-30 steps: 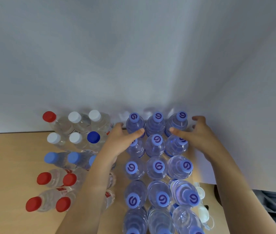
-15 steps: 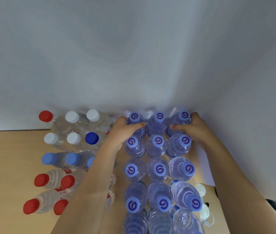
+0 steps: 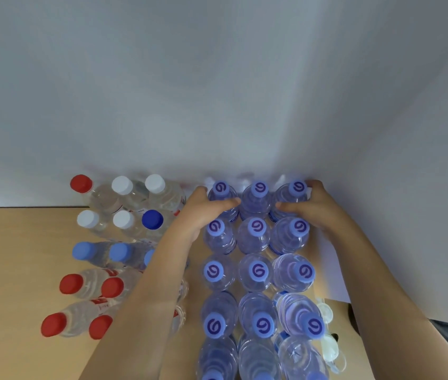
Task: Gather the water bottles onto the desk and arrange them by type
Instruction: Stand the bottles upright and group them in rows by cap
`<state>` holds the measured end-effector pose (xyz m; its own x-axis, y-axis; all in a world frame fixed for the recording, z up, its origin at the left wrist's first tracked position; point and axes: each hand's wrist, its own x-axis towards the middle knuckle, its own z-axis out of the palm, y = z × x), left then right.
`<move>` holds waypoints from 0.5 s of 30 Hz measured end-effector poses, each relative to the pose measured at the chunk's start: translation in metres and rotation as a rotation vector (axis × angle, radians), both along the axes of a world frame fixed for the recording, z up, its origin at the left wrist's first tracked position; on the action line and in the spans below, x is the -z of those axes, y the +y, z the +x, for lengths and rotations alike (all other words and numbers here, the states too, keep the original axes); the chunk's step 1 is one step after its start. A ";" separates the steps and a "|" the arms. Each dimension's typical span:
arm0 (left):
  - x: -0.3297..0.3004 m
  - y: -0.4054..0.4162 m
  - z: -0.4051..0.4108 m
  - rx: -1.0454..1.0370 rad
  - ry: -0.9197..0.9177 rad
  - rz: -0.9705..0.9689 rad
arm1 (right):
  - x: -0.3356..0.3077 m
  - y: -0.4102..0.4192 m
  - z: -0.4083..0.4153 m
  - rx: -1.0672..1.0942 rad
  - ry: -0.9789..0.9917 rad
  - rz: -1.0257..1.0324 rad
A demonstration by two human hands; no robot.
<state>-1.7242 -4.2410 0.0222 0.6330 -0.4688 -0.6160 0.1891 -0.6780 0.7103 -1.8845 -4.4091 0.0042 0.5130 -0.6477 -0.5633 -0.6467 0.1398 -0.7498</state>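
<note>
Squaring up the far row of purple-capped bottles against the wall.

Mixed red, white and blue caps [image 3: 120,287] stand left; my left hand [image 3: 203,208] and right hand [image 3: 309,205] now curl round the far row's end bottles [image 3: 258,200] on the desk [image 3: 11,256], where a second ago they hovered nearer. Next: press the row tight and straight.

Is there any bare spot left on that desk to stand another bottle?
Yes: bare desk lies left of the red-capped bottles and white-capped bottles. The right side is crowded: the purple-capped bottles stand packed, with the left hand and right hand gripping the back row.
</note>
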 end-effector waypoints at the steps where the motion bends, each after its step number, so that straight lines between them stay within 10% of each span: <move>1: -0.003 0.003 -0.002 0.001 -0.020 0.011 | -0.004 0.002 -0.002 0.004 -0.012 -0.025; 15: -0.068 0.096 -0.017 -0.124 -0.211 -0.222 | -0.083 0.059 -0.015 -0.041 -0.174 -0.297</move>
<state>-1.7417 -4.1454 0.0905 0.7962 -0.4886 -0.3568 0.0937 -0.4831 0.8705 -1.8994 -4.3506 0.0876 0.6141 -0.7469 -0.2550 -0.5062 -0.1249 -0.8533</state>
